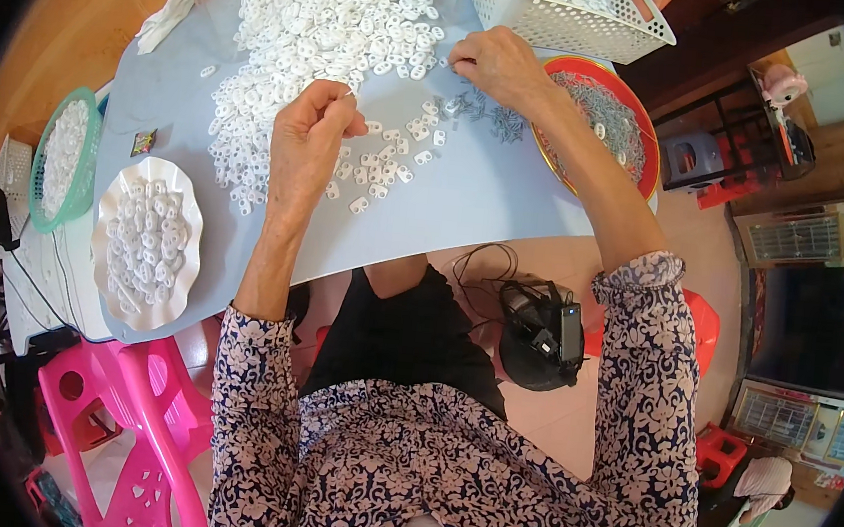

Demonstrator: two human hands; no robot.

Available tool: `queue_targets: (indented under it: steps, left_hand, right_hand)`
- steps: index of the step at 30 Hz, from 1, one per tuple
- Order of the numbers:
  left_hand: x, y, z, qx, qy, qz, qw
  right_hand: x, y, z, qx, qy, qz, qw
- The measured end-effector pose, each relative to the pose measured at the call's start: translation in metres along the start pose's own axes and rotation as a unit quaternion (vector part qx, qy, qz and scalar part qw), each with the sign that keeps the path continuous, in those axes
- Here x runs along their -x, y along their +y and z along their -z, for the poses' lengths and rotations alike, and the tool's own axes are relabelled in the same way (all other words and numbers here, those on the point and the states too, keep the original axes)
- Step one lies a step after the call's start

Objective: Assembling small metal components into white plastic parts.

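Note:
My left hand (313,134) is closed in a pinch over the table, beside a large pile of small white oval plastic pieces (339,5) with holes. Whatever sits between its fingertips is too small to make out. Further right, my right hand (504,67) has its fingers bent together just above the tabletop, near the pile's right edge; its fingertips hide anything they hold. Small grey metal pins (490,117) lie loose below that hand. Between both hands, several loose white pieces (380,168) are scattered toward the table's near edge.
A red round tray (650,143) of grey pins stands at the right, under my right forearm. Behind it is a white perforated basket (573,31). A white scalloped dish (103,236) and a green basket (79,198) hold white pieces at left. A pink chair (130,389) stands below.

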State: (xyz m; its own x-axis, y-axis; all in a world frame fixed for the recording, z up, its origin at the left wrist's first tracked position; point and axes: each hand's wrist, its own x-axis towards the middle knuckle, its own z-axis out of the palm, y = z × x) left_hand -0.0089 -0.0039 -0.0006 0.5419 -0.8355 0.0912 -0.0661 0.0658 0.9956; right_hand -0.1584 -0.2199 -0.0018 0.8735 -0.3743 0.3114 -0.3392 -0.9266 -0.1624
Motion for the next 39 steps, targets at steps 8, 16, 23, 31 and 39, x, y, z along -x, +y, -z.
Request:
queue_targets:
  steps: [8,16,23,31,39]
  left_hand:
    - [0.001,0.0,0.001,0.01,0.005,0.0,1.0]
    - [0.003,0.003,-0.001,0.008,0.005,0.009,1.0]
    - [0.002,0.002,0.001,0.006,-0.006,0.02,1.0]
    - [0.001,0.001,0.003,0.017,0.004,0.002,1.0]
    - [0.002,0.002,0.005,0.047,0.01,0.037,0.998]
  right_hand:
    - [-0.016,-0.006,0.013,0.007,-0.116,-0.027,0.993]
    - [-0.01,0.005,0.019,-0.074,-0.046,-0.061,0.994]
    - [-0.013,-0.017,0.02,-0.021,-0.121,-0.026,0.992]
    - [-0.018,-0.029,0.016,-0.011,-0.095,-0.033,0.995]
    - [0.009,-0.086,0.002,-0.52,-0.015,-0.199,0.83]
